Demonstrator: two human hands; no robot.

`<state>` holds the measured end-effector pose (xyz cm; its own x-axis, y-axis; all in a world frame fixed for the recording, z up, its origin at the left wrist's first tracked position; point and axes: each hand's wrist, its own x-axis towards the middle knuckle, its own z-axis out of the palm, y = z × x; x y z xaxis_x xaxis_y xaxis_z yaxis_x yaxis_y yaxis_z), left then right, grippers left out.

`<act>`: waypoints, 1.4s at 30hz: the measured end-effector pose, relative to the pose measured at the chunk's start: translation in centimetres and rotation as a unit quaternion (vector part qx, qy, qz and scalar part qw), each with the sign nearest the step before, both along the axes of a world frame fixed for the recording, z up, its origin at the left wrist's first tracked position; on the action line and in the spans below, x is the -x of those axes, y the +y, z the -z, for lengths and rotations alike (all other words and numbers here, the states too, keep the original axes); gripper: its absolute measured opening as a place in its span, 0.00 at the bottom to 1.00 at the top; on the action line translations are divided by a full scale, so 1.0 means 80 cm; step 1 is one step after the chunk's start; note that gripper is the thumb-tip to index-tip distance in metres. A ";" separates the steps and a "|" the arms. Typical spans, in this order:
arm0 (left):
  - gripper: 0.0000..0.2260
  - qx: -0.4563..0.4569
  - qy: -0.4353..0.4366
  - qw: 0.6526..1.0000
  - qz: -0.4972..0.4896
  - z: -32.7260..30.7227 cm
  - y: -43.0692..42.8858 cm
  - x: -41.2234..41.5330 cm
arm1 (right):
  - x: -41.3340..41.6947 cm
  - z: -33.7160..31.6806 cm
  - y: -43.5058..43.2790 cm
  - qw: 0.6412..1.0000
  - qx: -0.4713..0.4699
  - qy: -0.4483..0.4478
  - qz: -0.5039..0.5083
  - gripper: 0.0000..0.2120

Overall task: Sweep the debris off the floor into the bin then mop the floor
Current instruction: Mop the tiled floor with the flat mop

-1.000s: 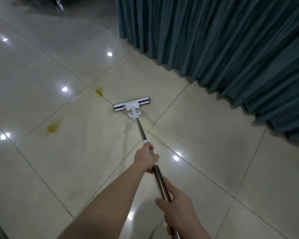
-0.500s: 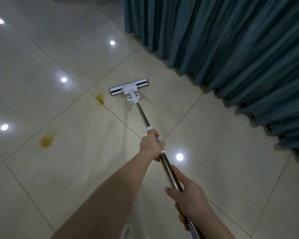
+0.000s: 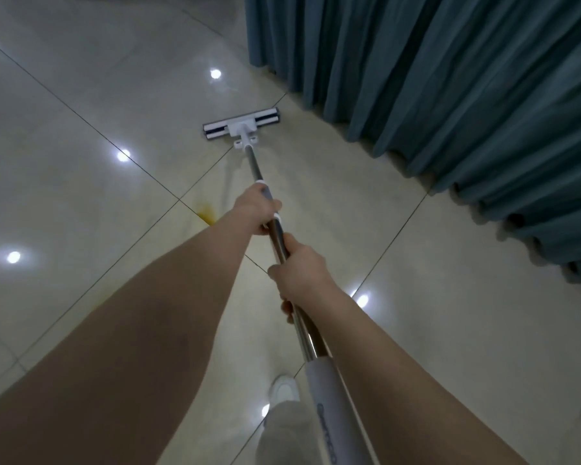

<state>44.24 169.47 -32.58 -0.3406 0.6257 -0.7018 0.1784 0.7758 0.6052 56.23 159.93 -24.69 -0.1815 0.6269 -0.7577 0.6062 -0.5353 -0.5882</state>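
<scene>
Since a second ago I am seeing the flat white mop head with dark pad strips (image 3: 240,125) sliding farther out, toward the foot of the pleated teal curtain (image 3: 450,95). The yellow-brown smear (image 3: 206,213) is now lying just left of my forward hand, and a second smear is no longer showing.

From the head camera, the long mop's polished steel shaft (image 3: 254,162) is running from bottom centre away to its head. That head is lying flat on the glossy pale tiled floor (image 3: 81,95), near the curtain hem but apart from it. My left hand (image 3: 255,209) is wrapping the shaft at its grey collar. My right hand (image 3: 299,273) is gripping bare steel just nearer, close behind the left. The white plastic grip sleeve (image 3: 326,391) is sitting nearer still, unheld, above a white shoe (image 3: 284,389).

I am judging the mop light and stiff, and the steel slick under a palm. Taking hold at the collar and the sleeve would be giving surer purchase. The mop head is lying well beyond both hands.
</scene>
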 end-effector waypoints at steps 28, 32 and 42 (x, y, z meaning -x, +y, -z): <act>0.13 0.030 -0.082 0.996 0.030 -0.054 -0.438 -0.322 | -0.376 -0.092 -0.416 0.997 -0.003 0.018 -0.075 0.30; 0.10 0.055 -0.138 0.989 0.022 -0.068 -0.518 -0.377 | -0.445 -0.121 -0.481 0.991 0.000 0.002 -0.134 0.37; 0.11 0.039 -0.138 0.989 -0.027 -0.102 -0.575 -0.382 | -0.453 -0.165 -0.504 0.982 0.014 -0.015 -0.186 0.32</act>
<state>74.83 123.44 -24.43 -0.1614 0.5512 -0.8186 -0.0288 0.8265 0.5622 92.43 119.59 -11.51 -0.3718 0.4999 -0.7822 0.7801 -0.2886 -0.5552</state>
